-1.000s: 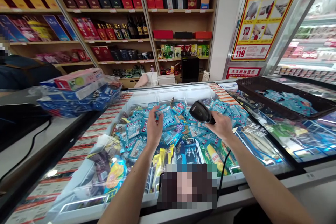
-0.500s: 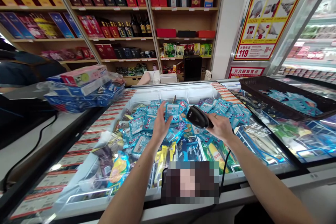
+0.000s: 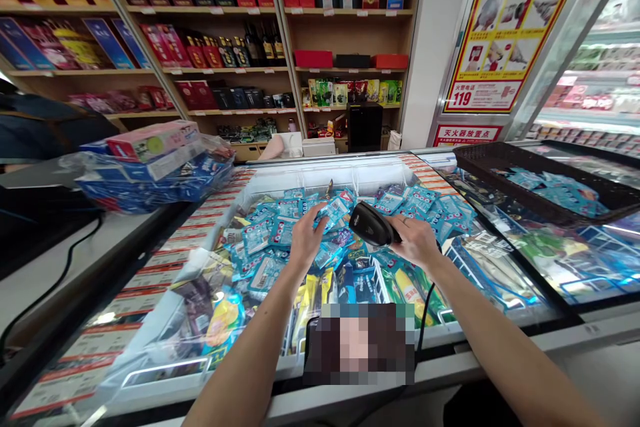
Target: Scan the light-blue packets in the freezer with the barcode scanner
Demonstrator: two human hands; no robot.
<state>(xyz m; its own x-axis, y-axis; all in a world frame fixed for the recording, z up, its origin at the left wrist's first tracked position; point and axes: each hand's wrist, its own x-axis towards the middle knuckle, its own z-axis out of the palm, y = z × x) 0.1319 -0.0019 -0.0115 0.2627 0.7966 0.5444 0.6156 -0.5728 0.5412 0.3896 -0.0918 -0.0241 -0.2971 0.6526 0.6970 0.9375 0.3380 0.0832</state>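
My left hand (image 3: pixel 304 241) pinches a small blue snack packet (image 3: pixel 334 211) and holds it tilted above the pile of blue packets (image 3: pixel 273 233) in the open chest freezer (image 3: pixel 320 177). My right hand (image 3: pixel 416 240) grips a black barcode scanner (image 3: pixel 370 224), its head turned towards the held packet and close beside it. The scanner's black cable (image 3: pixel 425 320) drops over the freezer's front edge. Yellow and dark wrapped items (image 3: pixel 315 290) lie under my wrists.
A plastic-wrapped stack of blue boxes (image 3: pixel 150 170) rests on the counter at left. A black basket (image 3: pixel 540 180) with more blue packets sits on the glass lid at right. Shelves of boxed goods (image 3: pixel 225 27) fill the back wall. A person's dark sleeve (image 3: pixel 45 130) shows far left.
My left hand has tilted the blue packet towards the scanner. The scanner has moved left and a little down, closing on the packet.
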